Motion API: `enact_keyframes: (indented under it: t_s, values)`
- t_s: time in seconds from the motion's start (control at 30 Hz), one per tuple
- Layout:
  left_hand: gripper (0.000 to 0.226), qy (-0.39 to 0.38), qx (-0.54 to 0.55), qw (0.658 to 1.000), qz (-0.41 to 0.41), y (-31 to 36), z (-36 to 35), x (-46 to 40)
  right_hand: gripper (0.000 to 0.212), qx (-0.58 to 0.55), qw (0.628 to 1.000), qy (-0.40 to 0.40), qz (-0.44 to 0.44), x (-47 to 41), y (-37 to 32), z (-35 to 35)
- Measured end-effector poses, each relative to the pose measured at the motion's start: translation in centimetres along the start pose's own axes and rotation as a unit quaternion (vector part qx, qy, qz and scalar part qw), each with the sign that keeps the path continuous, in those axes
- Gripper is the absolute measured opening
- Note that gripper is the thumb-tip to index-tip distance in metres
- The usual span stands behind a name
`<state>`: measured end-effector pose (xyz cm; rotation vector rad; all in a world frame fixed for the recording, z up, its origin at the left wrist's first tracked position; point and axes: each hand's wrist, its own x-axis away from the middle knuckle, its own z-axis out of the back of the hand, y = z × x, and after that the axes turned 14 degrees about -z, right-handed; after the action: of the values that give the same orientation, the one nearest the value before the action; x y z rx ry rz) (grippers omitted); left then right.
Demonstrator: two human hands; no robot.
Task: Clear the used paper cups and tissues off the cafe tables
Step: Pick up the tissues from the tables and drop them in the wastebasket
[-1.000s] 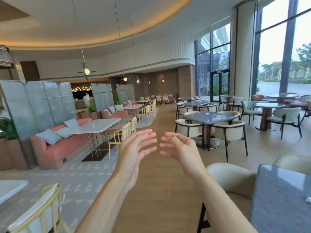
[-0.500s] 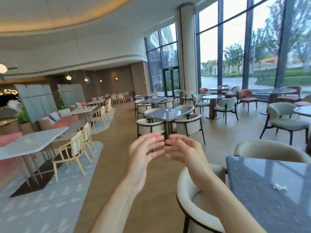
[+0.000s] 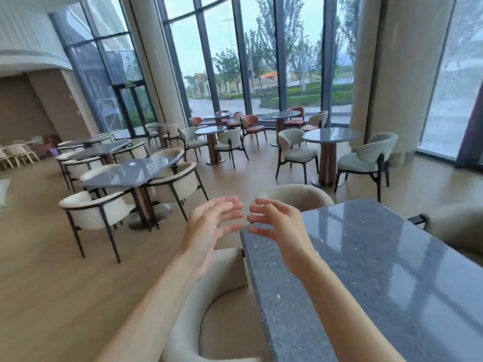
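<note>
left hand (image 3: pixel 209 228), right hand (image 3: pixel 283 231) — both empty

Both hands raised ahead, left hand (image 3: pixel 209 226) and right hand (image 3: pixel 282 226) empty, fingers spread, fingertips nearly meeting

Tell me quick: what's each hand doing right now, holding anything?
Left hand: open, fingers spread, holding nothing.
Right hand: open, fingers spread, holding nothing, above the near edge of the dark table.
</note>
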<state>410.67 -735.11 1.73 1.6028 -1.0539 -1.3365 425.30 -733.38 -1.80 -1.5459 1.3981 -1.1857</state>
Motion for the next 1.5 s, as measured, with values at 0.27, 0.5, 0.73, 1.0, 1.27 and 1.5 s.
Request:
enact_keyframes:
  t_s: [0.27, 0.5, 0.73, 1.0, 1.27, 1.5]
  values:
    - [0.017, -0.102, 0.031, 0.989, 0.099, -11.9, -7.4, -9.7, 0.017, 0.002, 0.986, 0.162, -0.043, -10.4, 1.8, 9.6]
    - [0.017, -0.163, 0.017, 0.971, 0.175, -24.5, -9.8, -16.8, 0.018, 0.035, 0.953, 0.273, -0.124, -19.6, 8.1, 15.9]
    - [0.028, -0.237, -0.085, 0.929, 0.271, -43.4, -10.9, -21.8, 0.031, 0.159, 0.9, 0.324, -0.245, -30.0, 19.8, 20.7]
    - [0.026, -0.337, -0.135, 0.892, 0.269, -55.2, -12.6, -23.3, 0.058, 0.346, 0.853, 0.286, -0.265, -37.1, 26.6, 22.9]
    - [0.035, -0.365, -0.094, 0.868, 0.324, -59.7, -14.1, -21.8, 0.055, 0.404, 0.82, 0.26, -0.311, -40.4, 30.2, 23.9]
    - [0.033, -0.356, -0.056, 0.864, 0.352, -57.6, -14.1, -20.8, 0.023, 0.332, 0.844, 0.319, -0.274, -38.1, 29.8, 22.7]
